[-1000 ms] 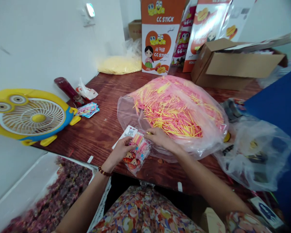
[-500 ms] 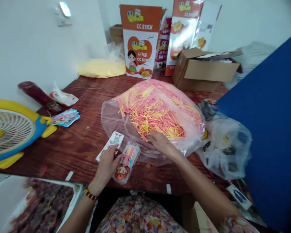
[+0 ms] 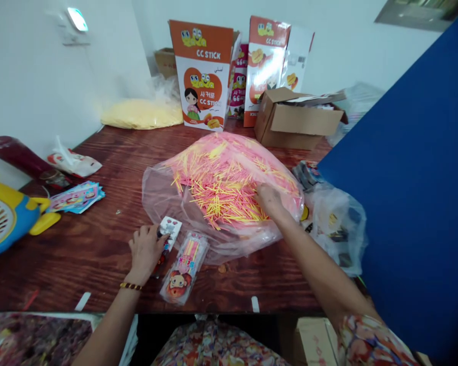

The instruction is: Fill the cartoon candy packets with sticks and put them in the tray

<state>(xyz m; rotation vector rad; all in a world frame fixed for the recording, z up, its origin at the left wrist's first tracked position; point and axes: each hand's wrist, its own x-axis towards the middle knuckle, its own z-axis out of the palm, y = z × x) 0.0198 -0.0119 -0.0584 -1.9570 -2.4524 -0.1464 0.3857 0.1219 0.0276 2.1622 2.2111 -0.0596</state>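
Resting among the pink and yellow sticks [image 3: 217,203] in the open bag [image 3: 156,195], the right hand [image 3: 269,201] has its fingers partly buried; whether they pinch any, I cannot tell. On the left hand [image 3: 145,252] the fingers are loosely spread beside the white-topped card [image 3: 171,227] on the table [image 3: 110,241]. The sticks look light and probably brittle, best gripped gently mid-length; the nearby packet [image 3: 185,269] seems slick, better held by its edges.

On my feed, loose pink and yellow sticks [image 3: 229,201] fill an open clear bag [image 3: 158,198] at centre frame. I see a transparent packet of sticks [image 3: 183,269] lying slanted, lower centre; a white-topped packet [image 3: 171,227], partly hidden, lies to its left.
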